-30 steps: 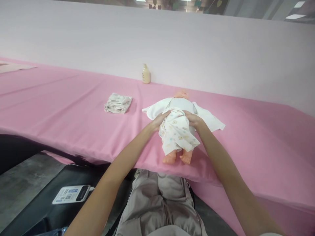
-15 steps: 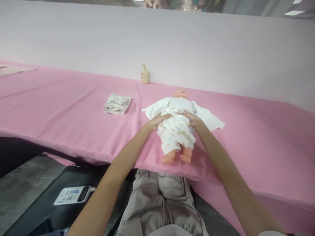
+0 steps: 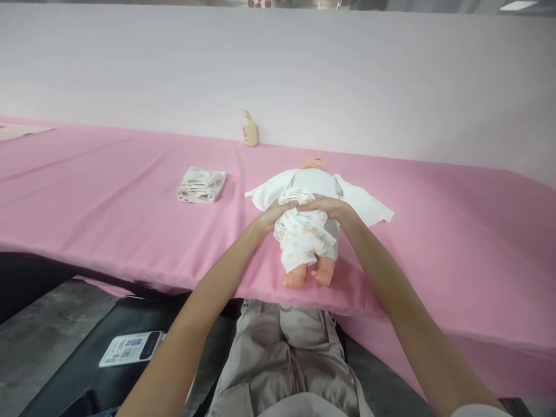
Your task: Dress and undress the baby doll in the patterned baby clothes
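Observation:
A baby doll (image 3: 313, 180) lies on its back on the pink table (image 3: 108, 191), feet toward me near the front edge. A white garment (image 3: 360, 200) is spread open under its body. Printed white trousers (image 3: 304, 237) cover its legs, bunched at the waist. My left hand (image 3: 273, 213) grips the left side of the waistband, fingers closed. My right hand (image 3: 326, 204) grips the right side of it, and the two hands nearly meet over the doll's belly.
A folded printed cloth (image 3: 201, 185) lies on the table to the left of the doll. A small cream bottle (image 3: 249, 129) stands at the back against the pale wall. A phone-like device (image 3: 132, 347) rests on a dark seat at my lower left.
Both hands have slid up the doll's body and drawn together, pulling the trousers higher and bunching them at the waist. The doll's feet show more.

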A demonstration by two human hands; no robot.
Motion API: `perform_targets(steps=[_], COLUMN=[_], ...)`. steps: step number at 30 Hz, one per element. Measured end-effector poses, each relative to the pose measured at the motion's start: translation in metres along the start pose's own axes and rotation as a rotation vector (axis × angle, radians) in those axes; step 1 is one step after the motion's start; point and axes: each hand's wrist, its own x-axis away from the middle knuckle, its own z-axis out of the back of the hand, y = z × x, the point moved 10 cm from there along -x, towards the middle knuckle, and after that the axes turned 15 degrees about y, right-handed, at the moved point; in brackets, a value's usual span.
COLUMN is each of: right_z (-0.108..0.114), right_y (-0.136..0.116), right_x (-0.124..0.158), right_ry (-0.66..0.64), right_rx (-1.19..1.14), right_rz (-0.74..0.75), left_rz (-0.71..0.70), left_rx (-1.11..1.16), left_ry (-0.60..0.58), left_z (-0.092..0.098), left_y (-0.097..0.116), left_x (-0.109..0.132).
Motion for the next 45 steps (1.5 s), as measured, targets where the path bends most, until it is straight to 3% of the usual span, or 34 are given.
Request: perform_targets(steps=[2,6,13,19,23,26,28,30,32,36,45], right_z=[-0.001,0.013,0.012,0.008,0.000,-0.004,0.002,0.013,0.017,0.011,0.002], right_y=[0.000,-0.001,-0.007,-0.010,-0.011,-0.006,-0.009,-0.019,-0.024,-0.019,-0.011], right_x=[-0.001,-0.007,-0.009,-0.003,0.003,0.006,0.004,0.003,0.004,0.006,0.006], right_ry=[-0.004,0.117,0.068,0.076,-0.079,-0.183,-0.117,0.031,0.145,0.192,-0.042], right_rx=[-0.059,-0.268,-0.346,-0.312,-0.285,-0.168,-0.172,-0.249,-0.313,-0.265,-0.122], right_rz=[0.012,0.076,0.184,0.157,0.141,0.090,0.108,0.166,0.200,0.137,0.074], left_rz=[-0.001,0.059,0.094,0.146,0.122,0.047,0.001,-0.030,-0.033,-0.015,0.084], left_rx=[0.019,0.014,0.031,0.092,0.058,-0.041,-0.116,-0.165,-0.184,-0.194,0.155], left_ry=[-0.059,-0.161,-0.069,-0.053,-0.018,-0.083,-0.156,-0.171,-0.154,-0.061,-0.006], left_z=[-0.003,-0.010,-0.006,-0.009,-0.006,-0.011,-0.017,-0.018,-0.016,-0.007,-0.009], left_y=[0.003,0.001,-0.006,-0.012,-0.010,-0.002,0.003,0.006,0.006,0.003,0.000], left_x=[0.004,0.010,0.003,0.002,0.002,0.008,0.014,0.016,0.015,0.008,0.002])
